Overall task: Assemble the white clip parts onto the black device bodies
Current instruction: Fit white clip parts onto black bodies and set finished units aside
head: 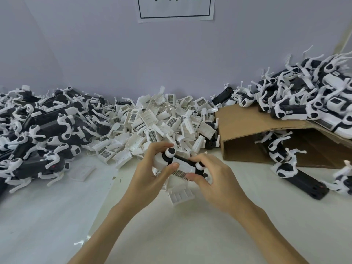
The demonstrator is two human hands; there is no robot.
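clip going onto the body held between both hands

nearest, a loose white clip (181, 196) is lying on the table (57, 216) just below the held piece. above it, the left hand (150, 174) is curling round the near-left end of a black body (182, 159), thumb pressing on its white part, while the right hand (215, 180) is pinching the other end, fingertips on the white clip part (183, 166) lying along it. the body's long axis is running from upper left to lower right, between the two hands; seating the clip is likely calling for a push along that line. beyond the held body, the pile of white clips (162, 119) is sitting, with the left heap of bodies (38, 126) and the cardboard box (266, 134) flanking it.
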